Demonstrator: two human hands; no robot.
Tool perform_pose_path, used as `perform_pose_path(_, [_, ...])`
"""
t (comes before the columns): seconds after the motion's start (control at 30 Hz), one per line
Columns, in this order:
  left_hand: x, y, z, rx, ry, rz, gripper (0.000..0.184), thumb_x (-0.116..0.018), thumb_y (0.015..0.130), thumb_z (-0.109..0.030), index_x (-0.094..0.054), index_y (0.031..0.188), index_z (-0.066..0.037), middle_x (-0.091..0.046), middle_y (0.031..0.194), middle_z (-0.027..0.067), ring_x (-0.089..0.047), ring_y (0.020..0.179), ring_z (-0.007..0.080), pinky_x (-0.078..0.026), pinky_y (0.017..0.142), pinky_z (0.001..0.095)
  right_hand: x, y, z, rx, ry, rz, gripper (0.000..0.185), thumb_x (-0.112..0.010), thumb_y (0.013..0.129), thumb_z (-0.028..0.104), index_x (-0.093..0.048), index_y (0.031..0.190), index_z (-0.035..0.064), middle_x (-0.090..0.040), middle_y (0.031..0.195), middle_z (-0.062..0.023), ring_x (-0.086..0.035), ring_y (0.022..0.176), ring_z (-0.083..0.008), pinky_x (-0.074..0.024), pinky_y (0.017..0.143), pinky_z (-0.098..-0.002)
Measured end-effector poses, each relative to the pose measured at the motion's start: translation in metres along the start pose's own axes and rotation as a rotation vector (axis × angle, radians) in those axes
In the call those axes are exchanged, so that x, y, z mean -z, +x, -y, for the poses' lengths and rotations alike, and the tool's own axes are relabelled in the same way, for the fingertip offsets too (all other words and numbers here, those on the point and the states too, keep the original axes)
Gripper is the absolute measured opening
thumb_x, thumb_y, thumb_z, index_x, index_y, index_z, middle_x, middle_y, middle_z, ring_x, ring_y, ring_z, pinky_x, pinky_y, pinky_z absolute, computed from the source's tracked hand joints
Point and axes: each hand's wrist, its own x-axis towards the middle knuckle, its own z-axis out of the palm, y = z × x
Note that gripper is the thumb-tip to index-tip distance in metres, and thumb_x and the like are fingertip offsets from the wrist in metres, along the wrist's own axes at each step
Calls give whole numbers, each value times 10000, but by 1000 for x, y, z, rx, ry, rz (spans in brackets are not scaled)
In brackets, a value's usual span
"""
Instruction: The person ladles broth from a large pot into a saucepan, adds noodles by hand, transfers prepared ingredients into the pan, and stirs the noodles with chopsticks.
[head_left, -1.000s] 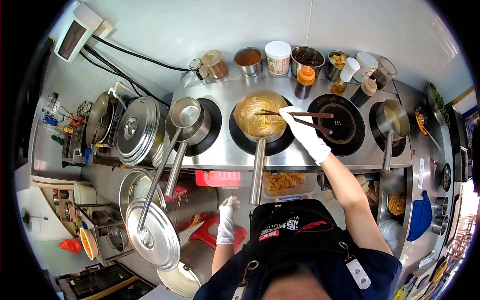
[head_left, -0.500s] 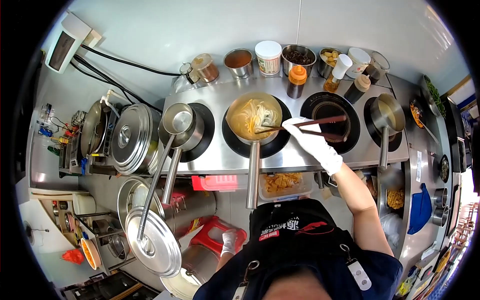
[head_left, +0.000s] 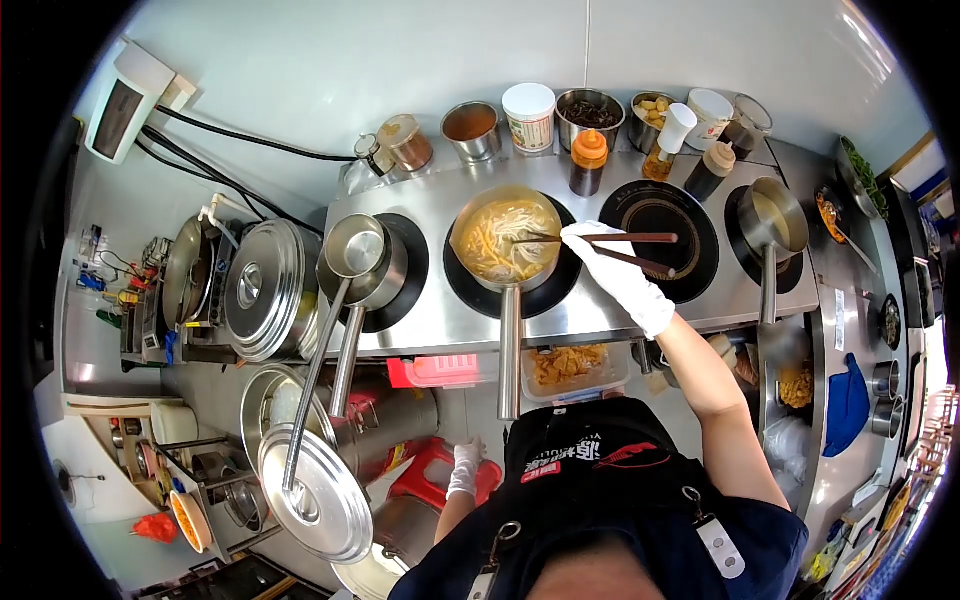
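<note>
My right hand (head_left: 618, 275), in a white glove, is closed around a pair of dark brown chopsticks (head_left: 635, 238). Their tips reach into a steel saucepan (head_left: 510, 192) on a round black burner, among pale noodles (head_left: 505, 235) in yellowish broth. The saucepan's handle (head_left: 510, 350) points toward my body, and no hand touches it. Low beside my body, my left hand (head_left: 466, 465), also gloved in white, hangs over a red stool (head_left: 435, 470); its fingers are small and hard to make out.
Left of the saucepan stands another pan (head_left: 385, 275) with a long-handled ladle (head_left: 354, 247). A bare burner (head_left: 660, 240) and a third pan (head_left: 775, 215) are to the right. Sauce bottles (head_left: 588, 165) and tubs (head_left: 528, 115) line the back. Large lidded pots (head_left: 265, 285) stand left.
The chopsticks moved right with a bunched clump of noodles, then back toward the pan's middle, where the noodles now lie spread out. My left hand has dropped lower, closer to the stool.
</note>
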Motion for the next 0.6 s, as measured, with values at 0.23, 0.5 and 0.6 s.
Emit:
perform_pose_path(0.23, [14, 43, 59, 18, -50, 76, 252, -534, 874, -236, -621, 894, -1, -647, 748, 111, -565, 533, 174, -429, 444, 294, 20, -21, 18, 59, -147, -135, 147, -623, 867, 127, -626, 960, 13, -647, 870, -59, -612, 821, -137, -486, 744, -270])
perform_pose_path(0.5, [6, 15, 7, 78, 43, 87, 244, -539, 869, -230, -613, 843, 1, -644, 720, 118, -562, 520, 182, -428, 447, 305, 50, -57, -17, -116, 461, -444, 263, -503, 943, 195, -602, 1033, -31, -647, 965, -127, -645, 887, -230, -542, 803, -346])
perform_pose_path(0.6, [-3, 24, 0, 63, 125, 66, 251, -547, 859, -234, -614, 882, 6, -650, 719, 108, -576, 528, 179, -433, 450, 303, 54, -70, -37, -185, 570, -510, 212, -527, 929, 163, -607, 948, -31, -642, 911, -126, -649, 840, -215, -561, 778, -337])
